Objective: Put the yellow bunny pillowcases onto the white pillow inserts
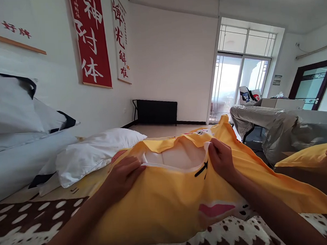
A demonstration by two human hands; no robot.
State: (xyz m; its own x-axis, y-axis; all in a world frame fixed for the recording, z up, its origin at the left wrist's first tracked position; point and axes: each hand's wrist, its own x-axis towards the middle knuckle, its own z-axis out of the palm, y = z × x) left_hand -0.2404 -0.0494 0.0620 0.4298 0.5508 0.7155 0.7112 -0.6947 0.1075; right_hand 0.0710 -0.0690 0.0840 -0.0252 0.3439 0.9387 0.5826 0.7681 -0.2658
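Two bare hands held a yellow cover (162,195) by its mouth at the centre of the frame. The grip of the left hand (129,172) was closed, thumb against fingers, on the left end of the opening; the grip of the right hand (222,157) was pinched on the right end, where a bit of white edging (206,146) stood up beside the fingertips. Between them the mouth gaped, its near rim fairly taut and its far rim wavy, over a white surface (178,154) — lining or filling, which could not be told. The cover spread toward the lower right, over a patterned cloth (42,216) along the bottom of the frame. A white pillow (99,149) lay just beyond the left hand, in front of a stack of white pillows (12,112) at the left edge.

Several faults seemed possible. Each hold appeared to take only a narrow fold, so a sharp pull might have freed an end and let the mouth sag shut. Uneven tension could have twisted the slack far rim inward, and hard outward stretching might have strained the edging. The loose spread at lower right — if caught beneath the right forearm — could have dragged the opening askew.
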